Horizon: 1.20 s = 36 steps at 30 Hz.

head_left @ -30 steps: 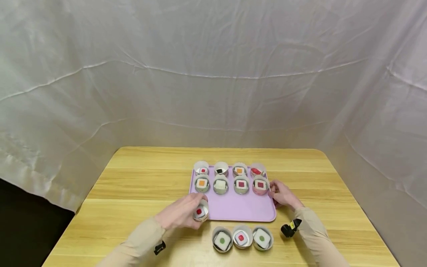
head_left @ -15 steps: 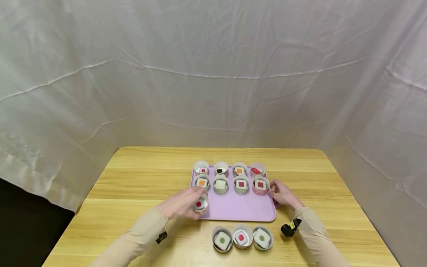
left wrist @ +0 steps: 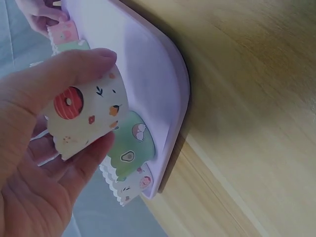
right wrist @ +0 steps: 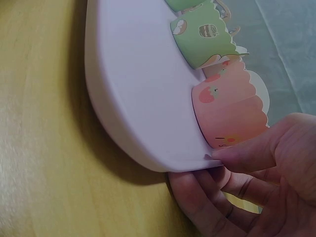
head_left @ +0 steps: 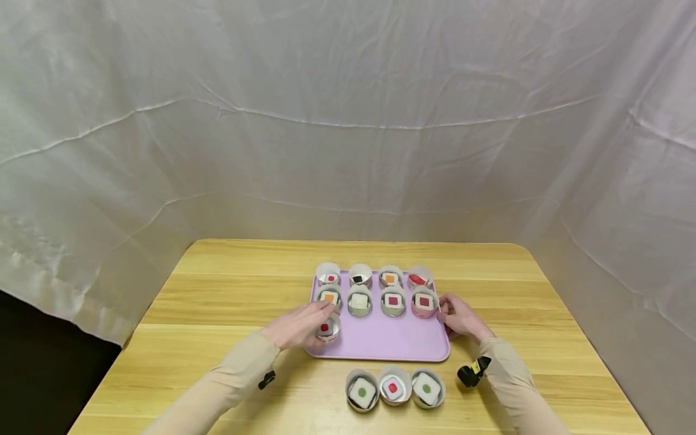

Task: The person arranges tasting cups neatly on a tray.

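Observation:
My left hand [head_left: 301, 324] grips a white paper baking cup [left wrist: 91, 106] printed with a doughnut, between thumb and fingers. It is upright at the left part of the lilac tray [head_left: 388, 338]; I cannot tell whether its base touches. Inside sits a piece with a red centre [head_left: 326, 327]. Behind it, a green cup [left wrist: 132, 143] stands on the tray. At the tray's right edge, my right hand [head_left: 461, 315] pinches the rim, thumb on top and fingers below, beside a pink cup [right wrist: 229, 108].
Two rows of filled paper cups [head_left: 360, 301] occupy the tray's far half. Three more stand in front of the tray on the wooden table [head_left: 244, 284]: one left [head_left: 362, 391], one middle [head_left: 395, 386], one right [head_left: 428, 388]. Grey cloth [head_left: 348, 169] hangs around the table.
My left hand has carried the white paper cup away from me, from the tray's near left corner to just before the second row. The right hand stays at the rim.

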Each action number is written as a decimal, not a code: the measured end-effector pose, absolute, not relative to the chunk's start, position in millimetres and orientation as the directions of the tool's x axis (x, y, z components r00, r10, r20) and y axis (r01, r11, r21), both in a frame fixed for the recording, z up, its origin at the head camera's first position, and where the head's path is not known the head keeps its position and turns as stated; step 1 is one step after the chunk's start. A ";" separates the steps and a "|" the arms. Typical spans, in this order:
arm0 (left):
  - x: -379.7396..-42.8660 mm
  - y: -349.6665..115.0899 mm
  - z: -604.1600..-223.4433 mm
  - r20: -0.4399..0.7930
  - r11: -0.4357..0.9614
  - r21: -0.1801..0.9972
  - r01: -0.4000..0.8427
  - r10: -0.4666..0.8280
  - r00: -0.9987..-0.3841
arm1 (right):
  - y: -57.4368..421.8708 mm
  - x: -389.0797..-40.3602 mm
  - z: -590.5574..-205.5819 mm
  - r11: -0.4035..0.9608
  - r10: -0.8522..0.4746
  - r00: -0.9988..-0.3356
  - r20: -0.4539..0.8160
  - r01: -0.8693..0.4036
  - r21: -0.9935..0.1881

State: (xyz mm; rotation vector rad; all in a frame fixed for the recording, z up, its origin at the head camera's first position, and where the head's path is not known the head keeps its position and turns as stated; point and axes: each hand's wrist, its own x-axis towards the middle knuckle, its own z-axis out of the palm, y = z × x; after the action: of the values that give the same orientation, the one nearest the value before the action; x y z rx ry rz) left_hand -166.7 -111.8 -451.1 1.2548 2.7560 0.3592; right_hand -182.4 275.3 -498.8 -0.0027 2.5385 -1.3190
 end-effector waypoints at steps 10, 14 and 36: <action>-169.4 -110.8 -454.3 -0.001 0.658 0.180 0.731 0.743 -0.669 | 274.3 -182.1 -498.8 0.588 -0.113 -0.960 -0.255 0.143 -0.796; -169.3 -110.4 -455.7 -0.013 0.669 0.147 0.729 0.738 -0.675 | 274.1 -182.1 -499.0 0.589 -0.109 -0.960 -0.257 0.146 -0.795; -169.1 -109.3 -464.9 0.017 0.670 0.028 0.742 0.742 -0.671 | 273.8 -182.6 -499.3 0.612 -0.126 -0.967 -0.223 0.101 -0.784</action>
State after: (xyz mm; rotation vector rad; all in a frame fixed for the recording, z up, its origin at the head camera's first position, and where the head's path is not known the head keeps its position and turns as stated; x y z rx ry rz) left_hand -169.1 -109.3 -464.9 1.2764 2.8747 0.0507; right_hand -182.6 273.8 -499.3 -0.0203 2.5832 -1.2800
